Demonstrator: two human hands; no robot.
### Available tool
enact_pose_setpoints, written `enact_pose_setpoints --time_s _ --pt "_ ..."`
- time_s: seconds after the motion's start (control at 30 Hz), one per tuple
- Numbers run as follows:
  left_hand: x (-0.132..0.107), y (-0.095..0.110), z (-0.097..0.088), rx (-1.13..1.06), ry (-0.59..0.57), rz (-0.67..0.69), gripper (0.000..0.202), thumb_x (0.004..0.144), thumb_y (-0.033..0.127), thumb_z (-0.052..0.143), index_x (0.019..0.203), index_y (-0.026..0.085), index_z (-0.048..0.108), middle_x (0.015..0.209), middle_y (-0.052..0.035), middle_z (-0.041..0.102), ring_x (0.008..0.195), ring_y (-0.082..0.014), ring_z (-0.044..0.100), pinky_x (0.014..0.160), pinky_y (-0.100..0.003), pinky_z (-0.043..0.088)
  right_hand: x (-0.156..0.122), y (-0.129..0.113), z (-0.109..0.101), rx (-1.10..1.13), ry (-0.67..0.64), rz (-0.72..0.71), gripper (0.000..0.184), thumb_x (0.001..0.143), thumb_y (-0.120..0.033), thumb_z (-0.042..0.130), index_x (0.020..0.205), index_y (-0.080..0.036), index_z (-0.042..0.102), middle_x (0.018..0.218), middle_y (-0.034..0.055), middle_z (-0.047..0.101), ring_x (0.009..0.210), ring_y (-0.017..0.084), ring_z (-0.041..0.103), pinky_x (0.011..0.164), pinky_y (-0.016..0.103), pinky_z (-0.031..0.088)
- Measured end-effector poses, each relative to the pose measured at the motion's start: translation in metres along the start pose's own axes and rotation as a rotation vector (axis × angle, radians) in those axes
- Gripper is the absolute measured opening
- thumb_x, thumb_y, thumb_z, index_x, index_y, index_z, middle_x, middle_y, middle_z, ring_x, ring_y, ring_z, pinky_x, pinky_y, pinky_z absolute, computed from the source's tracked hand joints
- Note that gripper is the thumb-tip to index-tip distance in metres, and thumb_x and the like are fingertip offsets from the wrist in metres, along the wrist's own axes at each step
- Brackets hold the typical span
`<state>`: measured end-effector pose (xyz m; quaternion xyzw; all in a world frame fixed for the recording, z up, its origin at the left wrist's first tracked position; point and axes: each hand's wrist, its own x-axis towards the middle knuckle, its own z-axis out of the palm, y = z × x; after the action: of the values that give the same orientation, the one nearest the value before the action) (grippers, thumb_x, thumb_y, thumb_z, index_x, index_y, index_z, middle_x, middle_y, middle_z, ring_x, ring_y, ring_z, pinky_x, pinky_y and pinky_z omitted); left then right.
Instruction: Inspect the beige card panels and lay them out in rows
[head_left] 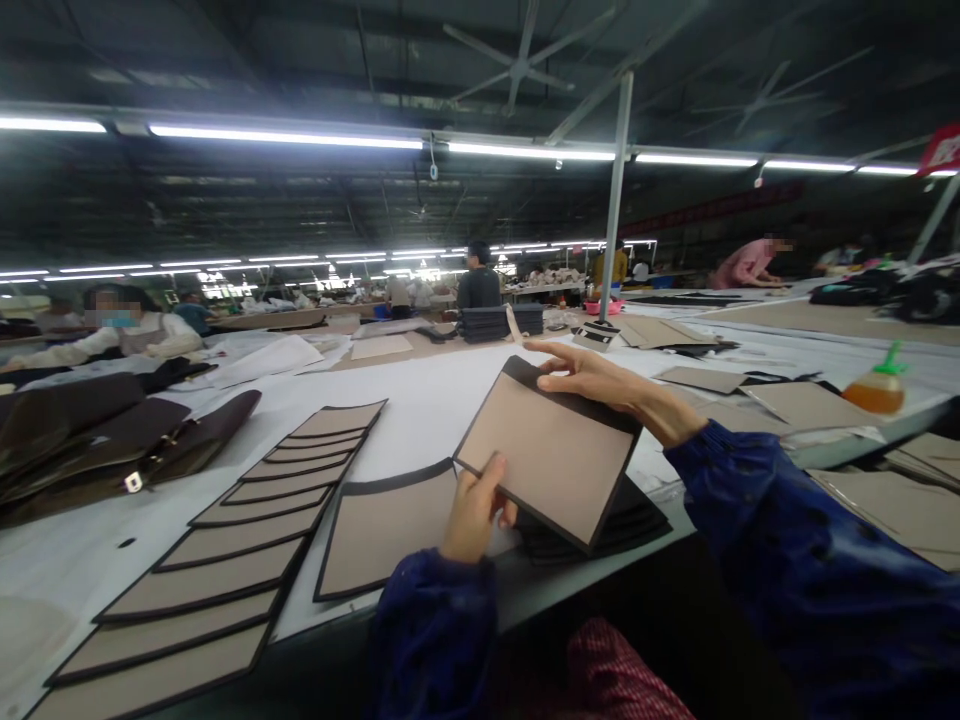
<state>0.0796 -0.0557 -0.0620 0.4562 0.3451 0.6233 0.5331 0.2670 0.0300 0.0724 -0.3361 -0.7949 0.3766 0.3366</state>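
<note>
A beige panel with a dark border is held tilted above the table's front edge. My left hand pinches its lower left edge, thumb on the beige face. At the dark upper edge, my right hand grips with the thumb in front and the index finger stretched out past the corner. Beneath the held panel lies a dark stack, partly hidden by it. To the left of my left hand, a similar panel lies flat. Farther left, several more overlap in a slanting row.
Dark brown leather-like pieces lie at the left of the white table. A bottle of amber liquid with a green nozzle stands at the right. A metal post rises beyond my right hand. Other people work farther back.
</note>
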Motion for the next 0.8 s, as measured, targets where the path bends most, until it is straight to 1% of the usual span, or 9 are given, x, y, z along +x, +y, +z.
enact_pose_setpoints --time_s 0.03,0.07,0.13,0.17,0.23,0.3,0.5,0.67,0.8 --pt "0.0 0.001 0.0 -0.007 0.001 0.007 0.042 0.077 0.053 0.062 0.059 0.016 0.052 0.036 0.0046 0.043 0.03 -0.0071 0.038 0.031 -0.019 0.022 -0.002 0.003 -0.006 0.059 -0.019 0.06 0.069 0.074 -0.041 0.073 0.136 -0.025 0.045 0.112 0.0078 0.066 0.084 0.02 0.067 0.068 0.029 0.055" --pt "0.0 0.001 0.0 -0.014 -0.003 0.016 0.042 0.078 0.052 0.061 0.059 0.016 0.051 0.036 0.0045 0.043 0.03 -0.007 0.038 0.031 -0.019 0.022 -0.004 0.005 -0.01 0.099 -0.054 0.129 0.07 0.072 -0.041 0.076 0.133 -0.023 0.048 0.109 0.0086 0.068 0.082 0.021 0.068 0.067 0.03 0.056" --pt "-0.002 0.002 -0.001 -0.023 -0.016 0.024 0.042 0.079 0.051 0.061 0.058 0.016 0.05 0.036 0.005 0.042 0.03 -0.0067 0.037 0.032 -0.019 0.021 -0.008 0.01 -0.014 0.154 -0.145 0.26 0.057 0.067 -0.042 0.079 0.114 -0.016 0.062 0.095 0.0089 0.072 0.072 0.022 0.069 0.064 0.031 0.058" --pt "-0.002 0.002 -0.001 -0.02 -0.024 0.024 0.042 0.079 0.05 0.061 0.058 0.016 0.05 0.036 0.0053 0.041 0.03 -0.0066 0.037 0.031 -0.019 0.021 -0.009 0.011 -0.015 0.179 -0.185 0.31 0.05 0.064 -0.042 0.081 0.103 -0.014 0.066 0.087 0.0084 0.073 0.067 0.021 0.069 0.064 0.032 0.059" --pt "-0.004 0.002 -0.001 -0.011 -0.041 0.023 0.042 0.08 0.049 0.061 0.057 0.016 0.049 0.036 0.0055 0.041 0.03 -0.0065 0.036 0.031 -0.019 0.021 -0.011 0.015 -0.015 0.237 -0.231 0.387 0.044 0.059 -0.041 0.084 0.088 -0.012 0.067 0.077 0.0071 0.073 0.059 0.02 0.068 0.062 0.032 0.06" --pt "-0.005 0.003 -0.001 -0.002 -0.056 0.019 0.041 0.08 0.049 0.061 0.058 0.016 0.05 0.037 0.0054 0.042 0.03 -0.0065 0.037 0.032 -0.019 0.022 -0.013 0.018 -0.016 0.286 -0.254 0.441 0.044 0.055 -0.04 0.086 0.083 -0.011 0.068 0.073 0.007 0.073 0.057 0.02 0.068 0.062 0.032 0.06" --pt "-0.004 0.001 -0.004 0.017 -0.085 0.004 0.04 0.081 0.047 0.061 0.058 0.017 0.05 0.038 0.0056 0.042 0.03 -0.0065 0.037 0.031 -0.019 0.022 -0.016 0.029 -0.018 0.398 -0.341 0.448 0.04 0.055 -0.037 0.086 0.079 -0.012 0.068 0.082 0.0083 0.075 0.068 0.021 0.071 0.069 0.03 0.06" --pt "-0.003 0.001 -0.003 0.02 -0.073 -0.004 0.04 0.081 0.047 0.061 0.058 0.016 0.049 0.039 0.0056 0.042 0.029 -0.0058 0.035 0.03 -0.019 0.019 -0.02 0.033 -0.019 0.359 -0.357 0.438 0.037 0.06 -0.036 0.083 0.084 -0.011 0.068 0.086 0.0094 0.075 0.072 0.022 0.072 0.071 0.03 0.06" --pt "-0.003 0.002 -0.002 0.04 -0.047 -0.033 0.04 0.079 0.048 0.062 0.058 0.016 0.049 0.039 0.006 0.042 0.028 -0.006 0.036 0.029 -0.019 0.018 -0.024 0.033 -0.018 0.291 -0.334 0.422 0.037 0.064 -0.038 0.081 0.087 -0.011 0.07 0.086 0.0096 0.075 0.07 0.022 0.071 0.067 0.029 0.06"
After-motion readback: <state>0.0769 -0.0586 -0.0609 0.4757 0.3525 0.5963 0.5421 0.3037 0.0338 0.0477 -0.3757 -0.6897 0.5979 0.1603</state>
